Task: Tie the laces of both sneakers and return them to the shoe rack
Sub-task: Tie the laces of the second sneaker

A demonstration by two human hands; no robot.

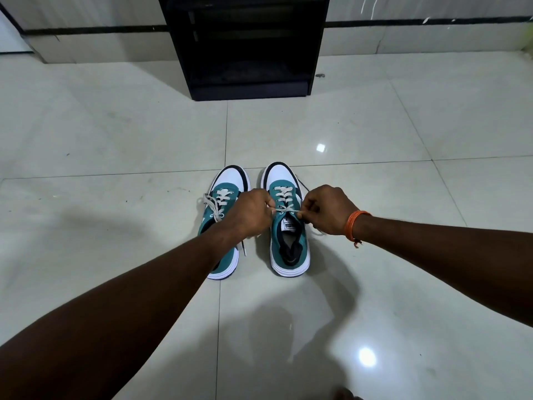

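Two teal and white sneakers stand side by side on the floor, toes pointing away from me. The left sneaker (227,180) shows a tied bow of grey lace on its left side; my left forearm covers its heel half. Over the right sneaker (284,177), my left hand (248,213) and my right hand (326,209) each pinch an end of its grey lace (284,209), pulled taut across the tongue. An orange band circles my right wrist. The black shoe rack (245,47) stands beyond the sneakers against the wall.
Glossy pale floor tiles (115,140) spread on all sides. A white wall with a dark stripe runs behind the rack. A loose lace end lies on the floor right of the right sneaker.
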